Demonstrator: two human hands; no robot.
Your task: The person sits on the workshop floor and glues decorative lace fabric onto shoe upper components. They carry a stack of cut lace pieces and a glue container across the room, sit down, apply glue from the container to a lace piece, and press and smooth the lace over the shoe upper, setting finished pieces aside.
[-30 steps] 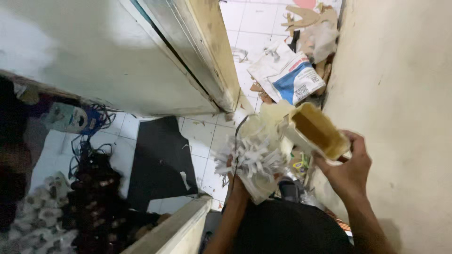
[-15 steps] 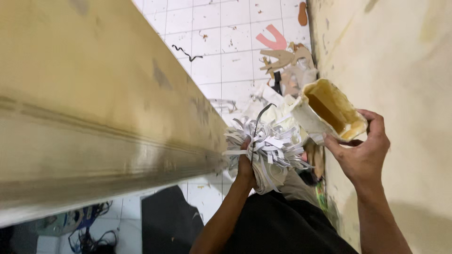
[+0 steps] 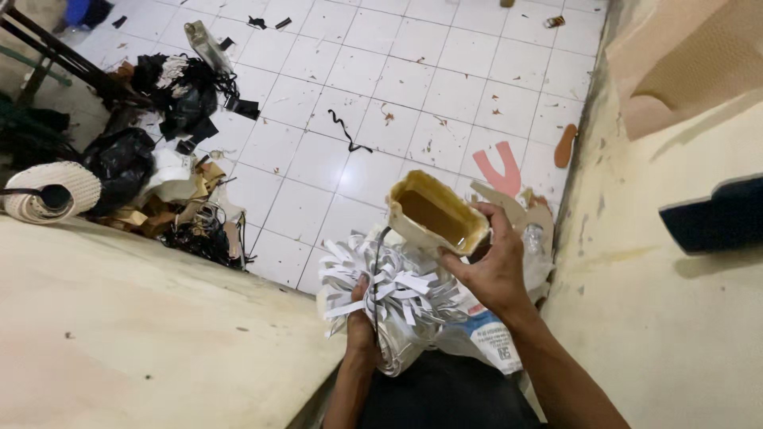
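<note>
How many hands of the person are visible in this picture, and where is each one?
2. The left hand grips the bundle of white strips low in the centre. The right hand holds the yellow-stained open container just above it.

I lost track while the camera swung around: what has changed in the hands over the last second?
Little changed in the hands. The right hand still grips the yellow-stained container, and the left hand still clutches the bundle of white strips. Nothing was picked up or let go. Only the view turned: the large pale board left the frame, showing tiled floor with scraps.
</note>
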